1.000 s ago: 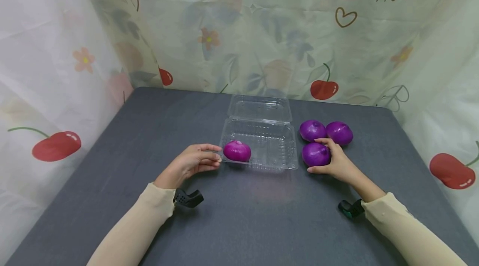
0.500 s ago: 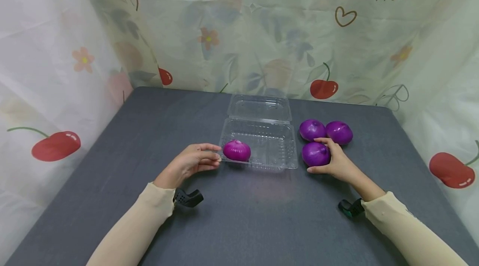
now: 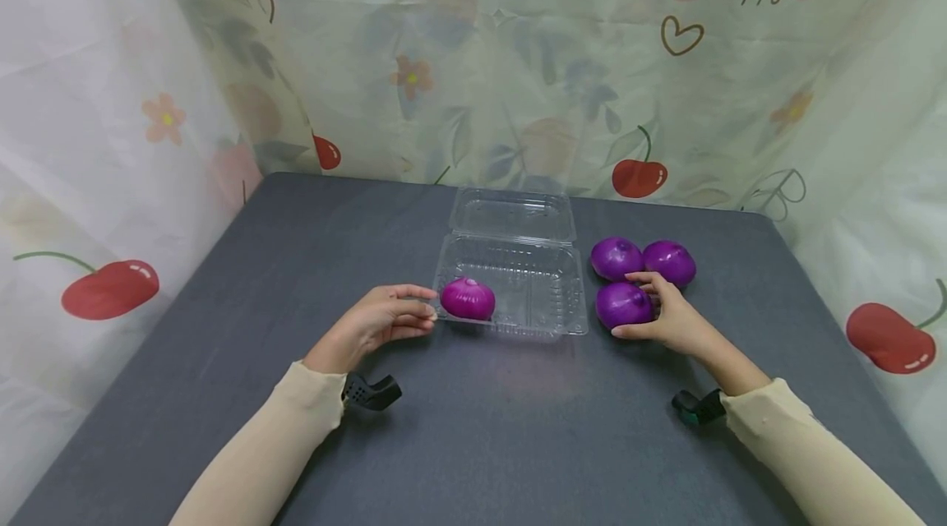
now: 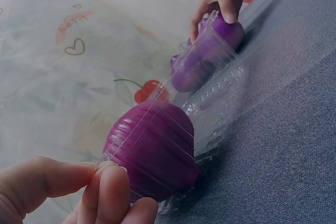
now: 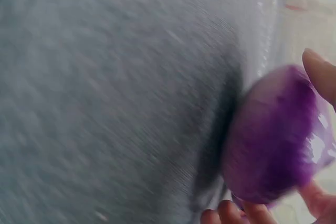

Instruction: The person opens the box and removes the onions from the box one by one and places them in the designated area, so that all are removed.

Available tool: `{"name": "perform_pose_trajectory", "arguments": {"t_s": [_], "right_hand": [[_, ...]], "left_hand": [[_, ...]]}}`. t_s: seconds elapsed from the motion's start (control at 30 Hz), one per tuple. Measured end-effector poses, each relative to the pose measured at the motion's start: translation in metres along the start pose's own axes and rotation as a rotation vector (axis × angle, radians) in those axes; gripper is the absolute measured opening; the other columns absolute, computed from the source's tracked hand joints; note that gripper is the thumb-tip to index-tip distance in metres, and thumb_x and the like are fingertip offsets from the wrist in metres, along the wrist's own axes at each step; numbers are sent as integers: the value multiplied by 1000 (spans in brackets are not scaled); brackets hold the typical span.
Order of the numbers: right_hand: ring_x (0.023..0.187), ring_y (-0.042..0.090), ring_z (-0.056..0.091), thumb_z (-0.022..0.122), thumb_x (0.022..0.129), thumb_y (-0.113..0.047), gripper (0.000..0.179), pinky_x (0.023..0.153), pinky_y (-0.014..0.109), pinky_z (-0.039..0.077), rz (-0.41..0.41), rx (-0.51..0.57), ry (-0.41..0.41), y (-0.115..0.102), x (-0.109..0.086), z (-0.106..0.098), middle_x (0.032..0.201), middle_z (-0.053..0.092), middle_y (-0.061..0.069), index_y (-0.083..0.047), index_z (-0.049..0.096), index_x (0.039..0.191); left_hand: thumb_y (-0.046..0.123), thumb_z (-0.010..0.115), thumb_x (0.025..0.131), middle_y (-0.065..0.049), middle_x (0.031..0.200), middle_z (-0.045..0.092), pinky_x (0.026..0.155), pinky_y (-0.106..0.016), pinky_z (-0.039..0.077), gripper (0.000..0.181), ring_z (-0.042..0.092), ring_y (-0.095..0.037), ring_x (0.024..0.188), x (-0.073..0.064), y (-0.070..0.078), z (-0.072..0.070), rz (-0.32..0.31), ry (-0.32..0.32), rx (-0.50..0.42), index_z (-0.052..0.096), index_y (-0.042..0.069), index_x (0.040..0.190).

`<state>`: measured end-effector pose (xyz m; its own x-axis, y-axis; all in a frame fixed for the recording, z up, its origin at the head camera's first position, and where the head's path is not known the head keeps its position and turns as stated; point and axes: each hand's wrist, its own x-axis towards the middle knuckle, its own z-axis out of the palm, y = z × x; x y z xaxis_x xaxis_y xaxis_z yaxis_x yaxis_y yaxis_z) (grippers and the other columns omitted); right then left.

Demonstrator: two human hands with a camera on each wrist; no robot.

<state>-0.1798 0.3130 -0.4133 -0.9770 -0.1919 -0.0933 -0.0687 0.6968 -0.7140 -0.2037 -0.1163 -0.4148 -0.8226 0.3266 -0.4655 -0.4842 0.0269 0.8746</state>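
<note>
My left hand [image 3: 381, 320] pinches the left front rim of a clear plastic clamshell container [image 3: 558, 304] between thumb and fingertips. A magenta-purple onion [image 3: 468, 298] lies inside it at the left front, close to those fingers; the left wrist view shows the onion [image 4: 152, 148] through the clear wall. Right of the container, my right hand [image 3: 669, 316] is spread loosely around a glossy purple onion [image 3: 621, 304] on the table. In the blurred right wrist view the thumb stands at one side of this onion [image 5: 273, 135], with several fingers at the other.
Two more purple onions [image 3: 617, 258] sit side by side just behind the right hand's onion. The container's lid [image 3: 512, 214] lies folded back toward the curtain [image 3: 481, 57]. The dark grey table [image 3: 473, 444] extends in front and to both sides.
My right hand has shifted slightly to the right and its fingers have loosened, while the onion beside it stays in place. The left hand and the container have not visibly moved.
</note>
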Motion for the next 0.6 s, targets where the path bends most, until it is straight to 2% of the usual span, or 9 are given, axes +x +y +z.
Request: {"name": "perform_pose_trajectory", "arguments": {"t_s": [0.23,0.4,0.53,0.6], "right_hand": [[130,49,37,81,79,-32,81,104,64,36,28,35,-50,-14,-4,-21,140,40,28,-1,37,140],[128,45,44,77,83,-30,72,104,59,40,-8,59,-62,-31,-7,-37,138,46,26,-2,41,138],[123,39,52,70,90,-29,61,93,39,53,-56,86,-35,-49,-6,-42,135,52,22,-2,44,137],[121,34,55,66,93,-31,56,87,26,54,-73,95,-8,-57,-5,-41,135,53,19,-4,45,136]], "left_hand": [[4,65,91,-3,80,72,75,-31,60,41,70,-12,71,0,0,0,0,4,2,54,-2,130],[4,66,90,-3,79,72,75,-31,60,40,70,-12,71,1,0,1,-4,12,4,55,-1,129],[4,66,90,-4,80,72,75,-32,60,39,70,-12,71,1,0,1,-5,14,3,56,-1,127],[4,66,90,-4,80,72,75,-32,60,39,70,-13,71,1,-1,0,-5,13,1,56,-1,127]]}}
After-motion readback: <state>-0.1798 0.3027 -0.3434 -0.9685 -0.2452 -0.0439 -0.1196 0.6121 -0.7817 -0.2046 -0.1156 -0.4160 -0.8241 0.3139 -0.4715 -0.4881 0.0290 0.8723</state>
